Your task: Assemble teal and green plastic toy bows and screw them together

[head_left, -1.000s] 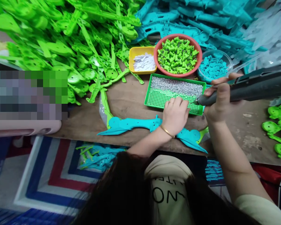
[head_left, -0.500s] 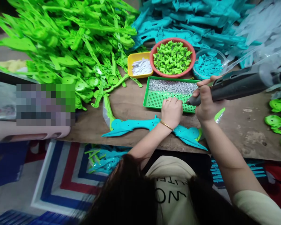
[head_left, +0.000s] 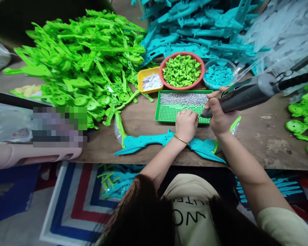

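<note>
My right hand (head_left: 222,114) is wrapped round a dark grey electric screwdriver (head_left: 242,97), whose tip points left over the green perforated tray (head_left: 166,118). Close to that tip, my left hand (head_left: 187,124) is closed at the tray's near edge, its fingertips pinched together. Whatever the pinch holds is too small or hidden. Small silver screws (head_left: 183,99) fill the far half of the tray. Below my hands lies a turquoise bow-shaped plastic part (head_left: 149,140) with bright green curved pieces (head_left: 120,126) at its ends; my left wrist hides part of it.
Behind the tray stand a yellow dish (head_left: 141,80), a red bowl (head_left: 164,83) of small green pieces and a clear tub (head_left: 233,77) of turquoise pieces. Heaps of green parts (head_left: 79,65), turquoise parts (head_left: 190,30) and clear parts (head_left: 274,37) lie beyond. A pink object (head_left: 41,153) is at left.
The camera view has shifted slightly. My left hand stays closed at the tray, and my right hand keeps the screwdriver beside it. The bow-shaped part lies as before.
</note>
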`<state>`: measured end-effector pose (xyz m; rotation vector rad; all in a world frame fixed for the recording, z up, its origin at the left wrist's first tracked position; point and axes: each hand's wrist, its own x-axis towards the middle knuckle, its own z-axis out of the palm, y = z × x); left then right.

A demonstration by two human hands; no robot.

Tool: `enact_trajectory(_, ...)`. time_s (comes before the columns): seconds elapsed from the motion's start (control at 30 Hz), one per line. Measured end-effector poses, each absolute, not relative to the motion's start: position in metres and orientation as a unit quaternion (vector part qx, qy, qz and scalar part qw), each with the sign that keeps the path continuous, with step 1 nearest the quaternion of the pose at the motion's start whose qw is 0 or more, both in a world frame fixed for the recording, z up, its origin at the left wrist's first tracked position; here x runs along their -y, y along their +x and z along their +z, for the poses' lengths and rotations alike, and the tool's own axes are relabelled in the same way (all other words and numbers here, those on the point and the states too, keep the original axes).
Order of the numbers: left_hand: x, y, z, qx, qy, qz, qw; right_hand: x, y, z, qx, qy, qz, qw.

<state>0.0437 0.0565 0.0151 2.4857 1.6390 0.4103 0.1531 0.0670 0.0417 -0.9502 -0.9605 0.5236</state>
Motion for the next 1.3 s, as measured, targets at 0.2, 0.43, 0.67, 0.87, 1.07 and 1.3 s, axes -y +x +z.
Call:
enact_trajectory(0.2,-0.056,0.044,0.018,-0.533,0.828,0.149,0.092,-0.062,0.157,0.046,0.431,-0.413,0.255,0.761)
enact_trajectory(0.43,-0.047,0.053,0.022,-0.51,0.826,0.203,0.13,-0.054,0.17,0.058,0.449,-0.388,0.235,0.77)
enact_trajectory(0.67,0.022,0.044,0.013,-0.281,0.932,0.171,0.154,-0.062,0.26,0.057,0.407,-0.467,0.091,0.779)
enact_trajectory(0.87,0.031,0.04,-0.004,-0.283,0.942,0.139,0.113,-0.064,0.294,0.029,0.41,-0.549,0.085,0.723)
enact_trajectory(1.07,0.028,0.04,-0.006,-0.283,0.939,0.156,0.119,-0.066,0.296,0.018,0.402,-0.535,0.105,0.736)
enact_trajectory(1.3,0.027,0.039,-0.009,-0.287,0.935,0.149,0.145,-0.065,0.288,0.019,0.4,-0.577,0.117,0.702)
